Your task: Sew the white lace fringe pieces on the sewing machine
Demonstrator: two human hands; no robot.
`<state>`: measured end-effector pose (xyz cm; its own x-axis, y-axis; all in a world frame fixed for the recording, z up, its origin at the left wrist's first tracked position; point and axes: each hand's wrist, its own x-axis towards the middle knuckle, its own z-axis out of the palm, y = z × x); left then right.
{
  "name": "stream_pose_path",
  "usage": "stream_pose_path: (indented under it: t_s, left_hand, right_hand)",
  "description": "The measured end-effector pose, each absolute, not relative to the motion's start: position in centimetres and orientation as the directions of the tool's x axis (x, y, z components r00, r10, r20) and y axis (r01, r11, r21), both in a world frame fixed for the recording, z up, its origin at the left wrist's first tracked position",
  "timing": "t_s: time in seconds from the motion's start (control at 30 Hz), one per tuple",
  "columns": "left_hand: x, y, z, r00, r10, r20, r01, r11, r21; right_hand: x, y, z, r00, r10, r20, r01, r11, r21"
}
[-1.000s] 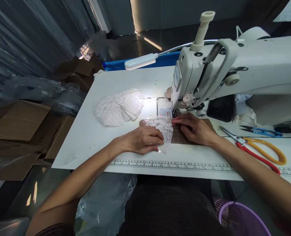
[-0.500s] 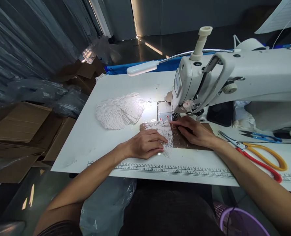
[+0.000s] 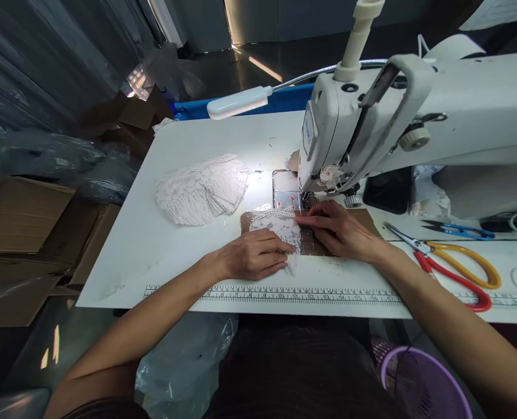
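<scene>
A piece of white lace trim [image 3: 276,221] with a scalloped, fringed edge lies on a brown board [image 3: 315,244] in front of the sewing machine's presser foot [image 3: 305,199]. My left hand [image 3: 256,254] rests flat on the lace's lower left part, its fingers stretched over the fringe. From the other side my right hand [image 3: 339,230] lies on the board, fingers extended, with the index fingertip touching the lace's right edge. Left of the needle plate [image 3: 286,198] sits a folded bundle of the same white lace [image 3: 204,189].
The white sewing machine [image 3: 372,116] stands at the right, a lamp [image 3: 240,103] lighting the table [image 3: 131,250]. Red-and-yellow-handled scissors [image 3: 454,267] and blue thread snips [image 3: 459,230] lie right of my right hand. A printed ruler [image 3: 284,295] runs along the front edge.
The view has shifted slightly, so table and machine sit a little differently in frame. The lace's upper edge now lies a bit farther from the presser foot; both hands stay at the lace.
</scene>
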<state>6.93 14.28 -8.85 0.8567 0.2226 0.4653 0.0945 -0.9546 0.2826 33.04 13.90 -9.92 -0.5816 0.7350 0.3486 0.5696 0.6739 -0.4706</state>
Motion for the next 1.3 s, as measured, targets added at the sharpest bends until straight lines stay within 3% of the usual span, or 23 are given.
stream_pose_path:
  t_s: [0.2, 0.5, 0.73, 1.0, 1.3]
  left_hand:
    - [7.0, 14.5, -8.8, 0.818, 0.200, 0.540, 0.092, -0.971, 0.219]
    - [7.3, 14.1, -8.7, 0.844, 0.180, 0.506, 0.128, -0.982, 0.136]
    - [7.5, 14.1, -8.6, 0.825, 0.177, 0.537, 0.150, -0.984, 0.095]
    - [7.5, 14.2, -8.7, 0.816, 0.175, 0.552, 0.151, -0.985, 0.090]
    - [7.2, 14.4, -8.7, 0.760, 0.236, 0.606, 0.146, -0.970, 0.195]
  right_hand:
    - [33.3, 14.1, -9.8, -0.594, 0.725, 0.348, 0.514, 0.675, -0.529]
    - [33.1, 14.1, -9.9, -0.584, 0.737, 0.340, 0.529, 0.663, -0.529]
    - [33.3, 13.6, -8.8, -0.510, 0.797, 0.324, 0.517, 0.585, -0.625]
    - [33.4, 13.0, -9.1, -0.670, 0.693, 0.264, 0.561, 0.707, -0.431]
    - [33.3, 12.7, -9.6, -0.651, 0.717, 0.250, 0.602, 0.688, -0.405]
